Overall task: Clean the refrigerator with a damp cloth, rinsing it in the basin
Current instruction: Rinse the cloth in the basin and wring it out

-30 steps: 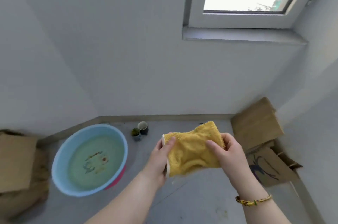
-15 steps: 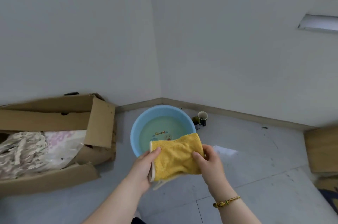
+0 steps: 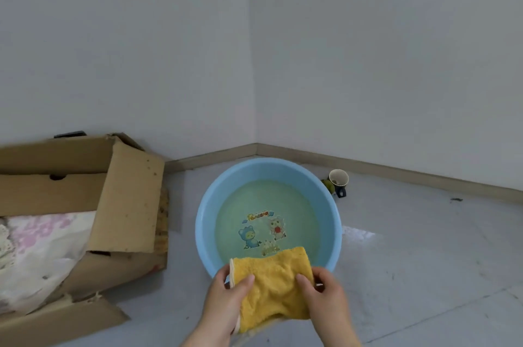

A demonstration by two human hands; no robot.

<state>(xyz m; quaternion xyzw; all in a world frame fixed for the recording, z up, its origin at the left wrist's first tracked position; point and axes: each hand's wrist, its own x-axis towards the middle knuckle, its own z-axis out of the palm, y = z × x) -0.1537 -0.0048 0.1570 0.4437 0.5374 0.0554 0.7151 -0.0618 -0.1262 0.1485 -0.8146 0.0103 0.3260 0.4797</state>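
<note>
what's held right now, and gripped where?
The yellow cloth, held by both hands: left hand grips its left edge, right hand its right edge, above the near rim of the basin.

The cardboard box (image 3: 127,199) and the fabric (image 3: 42,247) in it run off the left edge. A dark flat thing (image 3: 69,133) behind the box shows only its top. The cloth (image 3: 271,281) covers the near rim of the basin (image 3: 206,205) and some fingers of the left hand (image 3: 226,298) and right hand (image 3: 325,298). The bottom edge cuts both forearms. The green thing (image 3: 328,185) beside the cup (image 3: 338,178) and a dark speck (image 3: 456,199) on the floor (image 3: 410,276) are too small to identify.
</note>
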